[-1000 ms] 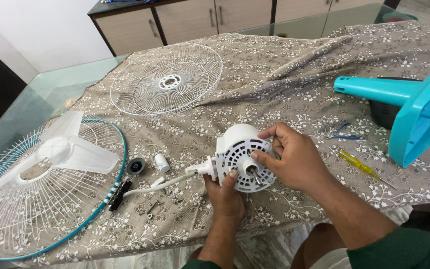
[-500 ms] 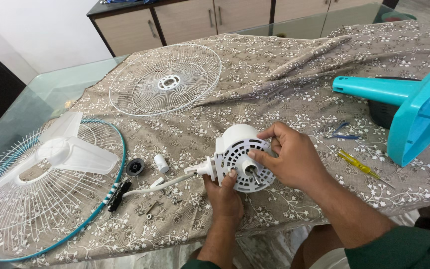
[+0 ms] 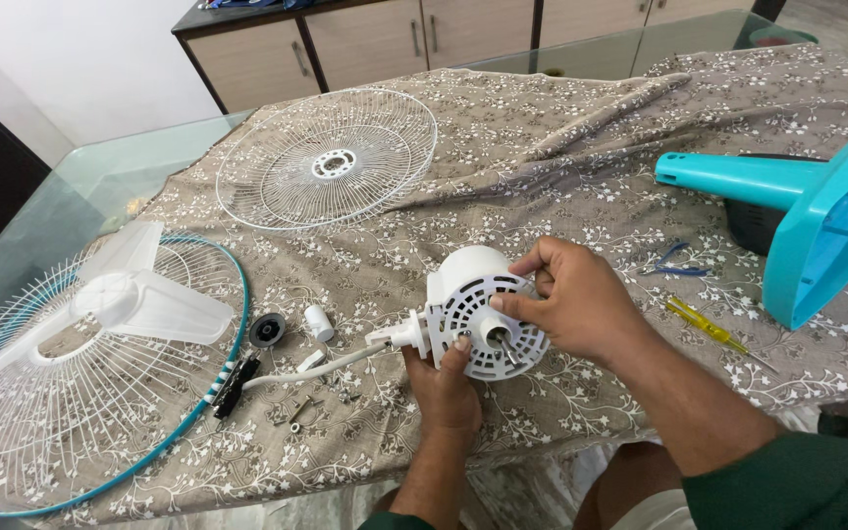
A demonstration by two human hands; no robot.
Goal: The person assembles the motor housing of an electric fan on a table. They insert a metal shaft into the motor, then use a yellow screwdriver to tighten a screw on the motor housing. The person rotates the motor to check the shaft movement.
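Now, from the head camera: the white fan motor housing (image 3: 478, 309) sits propped at the near edge of the table (image 3: 71, 186), both hands on it. Left hand (image 3: 444, 388) cups it from below, thumb pressed on the vented face; right hand (image 3: 571, 299) curls around its far side, thumb by the shaft. Risk, I'd say: a slipping grip tips the motor off the edge, or its cord (image 3: 311, 368) drags the loose screws (image 3: 298, 407) away
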